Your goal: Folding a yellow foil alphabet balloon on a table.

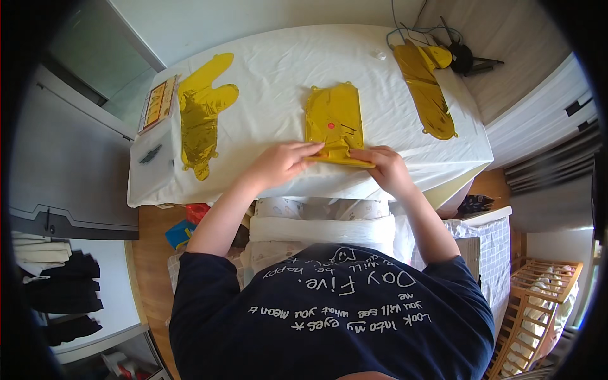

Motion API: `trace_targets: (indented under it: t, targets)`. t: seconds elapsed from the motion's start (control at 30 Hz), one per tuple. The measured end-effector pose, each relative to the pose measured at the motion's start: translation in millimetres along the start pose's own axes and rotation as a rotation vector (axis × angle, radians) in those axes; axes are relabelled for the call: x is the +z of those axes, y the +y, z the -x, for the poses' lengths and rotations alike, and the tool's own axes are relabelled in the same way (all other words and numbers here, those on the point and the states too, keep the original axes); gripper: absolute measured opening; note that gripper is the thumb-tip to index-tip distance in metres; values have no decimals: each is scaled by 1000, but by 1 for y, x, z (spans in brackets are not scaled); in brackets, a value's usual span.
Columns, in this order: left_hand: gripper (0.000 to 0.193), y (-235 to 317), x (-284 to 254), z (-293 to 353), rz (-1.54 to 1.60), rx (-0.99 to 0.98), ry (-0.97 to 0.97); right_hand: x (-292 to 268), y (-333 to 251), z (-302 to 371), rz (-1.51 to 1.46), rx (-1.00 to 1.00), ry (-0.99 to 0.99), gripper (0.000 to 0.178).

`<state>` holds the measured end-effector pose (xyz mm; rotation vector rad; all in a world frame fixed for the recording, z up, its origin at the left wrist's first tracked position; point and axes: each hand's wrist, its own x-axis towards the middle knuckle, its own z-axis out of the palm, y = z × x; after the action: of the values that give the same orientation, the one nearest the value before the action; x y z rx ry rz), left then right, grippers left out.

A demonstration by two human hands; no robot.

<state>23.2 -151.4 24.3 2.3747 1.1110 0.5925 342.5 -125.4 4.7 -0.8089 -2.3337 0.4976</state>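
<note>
A flat gold foil balloon [335,114] with small tabs and a red dot lies in front of me, its near end folded and creased. My left hand [285,163] is closed on the near left corner of that fold, thumb and fingers at the foil. On the near right corner, my right hand [387,167] grips the folded edge. Another flat gold foil balloon [201,120], with a curved upper part, lies to the left. Farther right is a third gold foil balloon [425,95], long and partly doubled over at its far end.
The table has a white cloth [266,88]. At its left edge lie a printed flat package [158,104] and a clear plastic bag [152,155] with a dark item. A black stand [462,58] with cables is at the far right. A wooden rack [538,304] stands at the lower right.
</note>
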Motion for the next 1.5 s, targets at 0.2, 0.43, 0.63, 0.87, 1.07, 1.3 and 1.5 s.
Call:
trace_targets:
  t: [0.2,0.43,0.63,0.87,1.07,1.3,1.5]
  targets:
    - [50,-8,-9,-21,250,-347,54,0,2,-24,-261,356,46,17]
    - [56,-21,-6,-33,310,-444,119,-1,1,-50,-539,485,85,21]
    - [54,-33,1,-42,408,-434,130,14,42,-54,-669,516,40,24]
    - [54,-27,2,-36,484,-442,178,21,30,-61,-644,482,149,25]
    - [47,-34,3,-36,268,-499,81,24,36,-60,-639,506,128,21]
    - [40,-37,15,-36,414,-383,204,18,27,-69,-661,639,110,22]
    - [36,-29,4,-40,376,-490,121,20,33,-75,-569,629,114,22]
